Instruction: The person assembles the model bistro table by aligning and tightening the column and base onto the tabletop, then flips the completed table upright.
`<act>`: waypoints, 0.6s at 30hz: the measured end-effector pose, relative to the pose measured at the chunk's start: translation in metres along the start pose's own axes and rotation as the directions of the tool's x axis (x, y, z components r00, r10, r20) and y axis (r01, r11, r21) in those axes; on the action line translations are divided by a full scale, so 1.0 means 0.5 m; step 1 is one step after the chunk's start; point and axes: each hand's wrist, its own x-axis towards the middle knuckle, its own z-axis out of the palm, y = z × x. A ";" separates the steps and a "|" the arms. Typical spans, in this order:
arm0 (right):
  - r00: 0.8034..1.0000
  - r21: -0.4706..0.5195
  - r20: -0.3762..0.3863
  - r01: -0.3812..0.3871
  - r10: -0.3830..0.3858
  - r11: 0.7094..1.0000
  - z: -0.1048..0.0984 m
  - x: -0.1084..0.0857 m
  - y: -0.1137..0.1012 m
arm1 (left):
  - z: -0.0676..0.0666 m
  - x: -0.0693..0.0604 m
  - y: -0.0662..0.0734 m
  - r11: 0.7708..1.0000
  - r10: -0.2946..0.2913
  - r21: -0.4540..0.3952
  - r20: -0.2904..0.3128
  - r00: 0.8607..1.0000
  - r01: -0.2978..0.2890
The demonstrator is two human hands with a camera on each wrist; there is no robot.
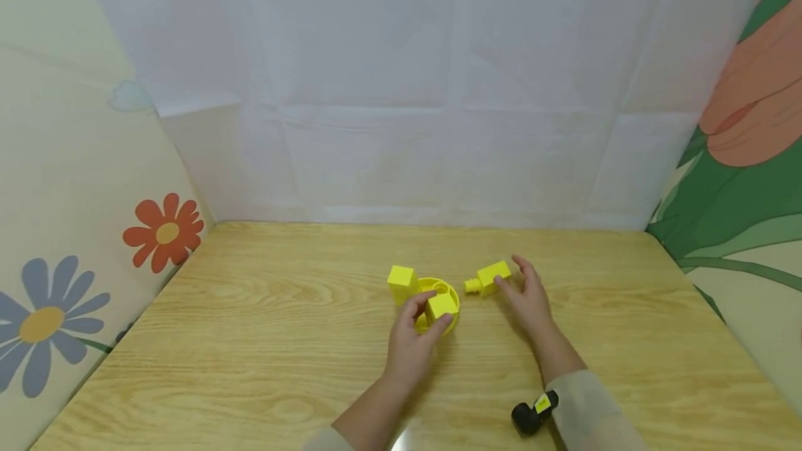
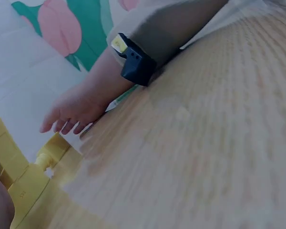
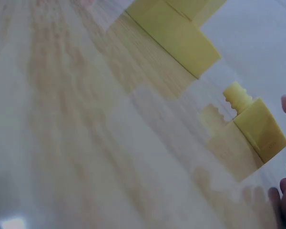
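My left hand [image 1: 406, 350] pinches a yellow box-shaped block [image 1: 441, 305] between thumb and fingers, over a round yellow base [image 1: 458, 308]. Another yellow block [image 1: 402, 282] stands at the far left of this base. To the right, apart from it, a yellow block with a threaded neck [image 1: 495, 278] lies on its side, neck pointing left. My right hand [image 1: 532, 305] is beside that block, thumb and fingers spread. In the right wrist view a gap shows between the fingers and the threaded block [image 3: 262, 131].
All of this is on a wood-grain table [image 1: 250, 346]. A white sheet [image 1: 426, 89] hangs behind it, with flower-patterned panels on both sides. A black wrist camera [image 1: 532, 415] is strapped at my right sleeve.
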 end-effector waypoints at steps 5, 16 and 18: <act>0.994 -0.033 0.106 -0.013 0.016 0.999 -0.002 0.011 0.002 | -0.026 0.010 -0.003 1.000 -0.018 -0.021 0.064 0.998 0.019; 0.991 -0.101 0.130 0.006 0.007 0.995 0.004 0.017 0.000 | -0.086 0.029 -0.015 0.995 0.066 -0.085 0.186 0.980 -0.051; 0.990 -0.131 0.141 0.005 0.014 0.991 0.005 0.017 0.000 | -0.090 0.031 -0.015 0.992 0.082 -0.111 0.193 0.978 -0.061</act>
